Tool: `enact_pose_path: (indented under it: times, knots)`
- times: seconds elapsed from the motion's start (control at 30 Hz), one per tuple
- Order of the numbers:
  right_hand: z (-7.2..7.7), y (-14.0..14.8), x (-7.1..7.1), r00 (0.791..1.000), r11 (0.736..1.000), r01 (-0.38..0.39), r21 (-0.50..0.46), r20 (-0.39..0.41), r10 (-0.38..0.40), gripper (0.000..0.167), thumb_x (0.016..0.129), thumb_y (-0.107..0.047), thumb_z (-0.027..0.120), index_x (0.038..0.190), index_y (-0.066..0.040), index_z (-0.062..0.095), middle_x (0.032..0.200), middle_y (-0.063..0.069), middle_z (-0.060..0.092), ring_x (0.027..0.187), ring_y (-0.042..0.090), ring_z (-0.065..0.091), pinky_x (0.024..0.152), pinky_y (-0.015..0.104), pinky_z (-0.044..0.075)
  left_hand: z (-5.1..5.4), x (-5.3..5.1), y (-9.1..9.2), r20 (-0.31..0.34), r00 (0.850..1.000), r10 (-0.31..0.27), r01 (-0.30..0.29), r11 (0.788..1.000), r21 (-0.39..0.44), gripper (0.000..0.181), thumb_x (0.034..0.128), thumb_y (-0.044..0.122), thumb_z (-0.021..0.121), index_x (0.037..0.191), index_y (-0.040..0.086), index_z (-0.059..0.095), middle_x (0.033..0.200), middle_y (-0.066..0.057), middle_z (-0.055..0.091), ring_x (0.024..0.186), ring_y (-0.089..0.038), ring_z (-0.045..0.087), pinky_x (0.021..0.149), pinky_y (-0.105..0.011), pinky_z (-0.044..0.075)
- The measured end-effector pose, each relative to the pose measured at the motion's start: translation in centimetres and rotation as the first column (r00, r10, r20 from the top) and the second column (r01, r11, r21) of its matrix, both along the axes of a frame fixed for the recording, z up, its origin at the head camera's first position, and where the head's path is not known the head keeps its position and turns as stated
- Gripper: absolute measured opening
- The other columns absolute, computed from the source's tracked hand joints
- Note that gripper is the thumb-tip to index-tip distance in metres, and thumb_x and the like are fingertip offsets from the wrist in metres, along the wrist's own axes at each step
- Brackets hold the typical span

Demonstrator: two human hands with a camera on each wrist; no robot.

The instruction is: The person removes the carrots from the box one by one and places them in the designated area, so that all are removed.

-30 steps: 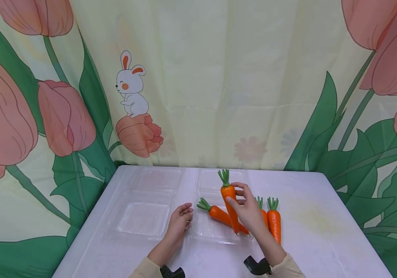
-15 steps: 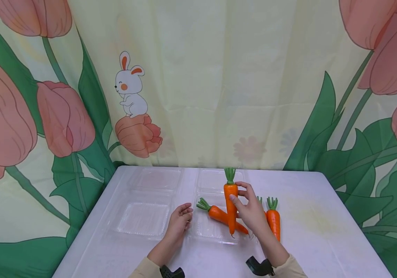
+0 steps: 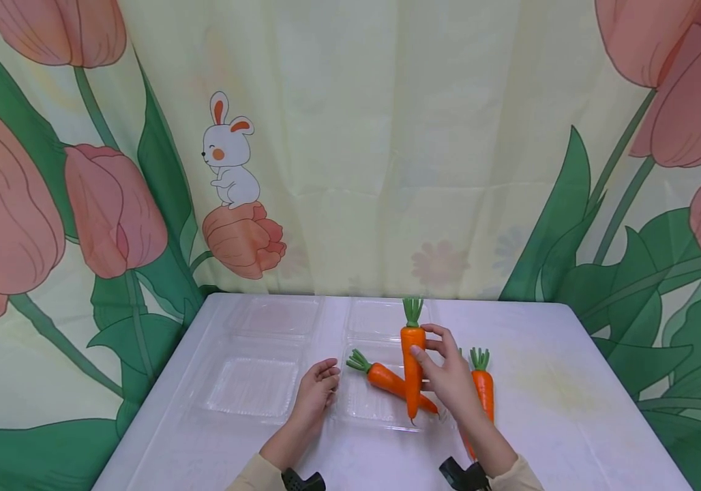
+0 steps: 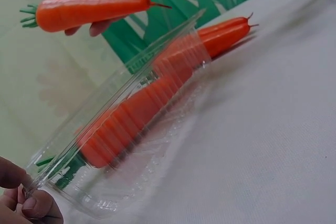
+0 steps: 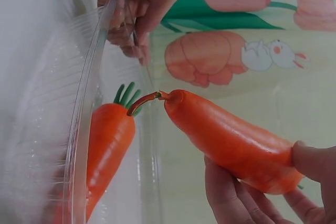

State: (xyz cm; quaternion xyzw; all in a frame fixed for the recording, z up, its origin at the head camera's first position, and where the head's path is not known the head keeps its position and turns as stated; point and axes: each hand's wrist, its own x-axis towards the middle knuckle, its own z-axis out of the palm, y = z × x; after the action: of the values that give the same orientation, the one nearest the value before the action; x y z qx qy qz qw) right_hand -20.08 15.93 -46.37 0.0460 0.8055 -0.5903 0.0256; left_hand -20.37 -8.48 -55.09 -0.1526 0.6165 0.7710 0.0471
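My right hand [image 3: 453, 378] grips an orange carrot [image 3: 412, 361] with a green top, raised above the right-hand clear plastic box [image 3: 365, 417]. In the head view the carrot hangs top upward, its thin root tip pointing down. Inside that box another carrot [image 4: 126, 124] lies slantwise, its green top towards the left. Thumb and fingers of my left hand [image 3: 316, 394] pinch the box's left rim, as the left wrist view shows. The right wrist view has the held carrot [image 5: 231, 140] between thumb and fingers, apart from the box.
To the right of the box lie two more carrots, one in plain sight [image 3: 483, 390] and one mostly behind my right forearm. A second clear plastic box [image 3: 252, 387] with its lid folded back sits at the left of the white table [image 3: 547, 416]. Behind hangs a tulip-patterned curtain [image 3: 350, 136].
My right hand has moved slightly right with the carrot, which has turned from tilted to nearly upright. My left hand stays at the box rim.
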Motion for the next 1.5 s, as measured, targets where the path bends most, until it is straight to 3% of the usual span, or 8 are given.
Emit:
enact_pose_path:
  times: [0.73, 1.5]
  knots:
    - [-0.4, 2.3, 0.9, 1.000, 1.000, 0.011, -0.013, 0.029, -0.010, 0.057, 0.102, -0.036, 0.064, 0.151, -0.026, 0.038, 0.145, 0.024, 0.053, 0.089, 0.030, 0.076, 0.071, 0.042, 0.064, 0.0, 0.0, 0.0, -0.004, 1.000, -0.007, 0.007, 1.000, -0.013, 0.042, 0.0999, -0.001, 0.055, 0.141, -0.003, 0.047, 0.113, -0.009, 0.056, 0.083, -0.017, 0.049, 0.065, -0.024, 0.044]
    - [-1.1, 5.0, 1.8, 0.999, 0.996, 0.011, 0.089, 0.036, -0.014, 0.064, 0.101, -0.041, 0.065, 0.154, -0.020, 0.035, 0.146, 0.029, 0.051, 0.094, 0.031, 0.074, 0.071, 0.043, 0.064, 0.1, 0.3, -0.1, -0.012, 1.000, -0.022, 0.022, 1.000, 0.013, 0.042, 0.0986, -0.004, 0.054, 0.139, -0.004, 0.046, 0.112, -0.008, 0.055, 0.084, -0.016, 0.049, 0.064, -0.022, 0.044]
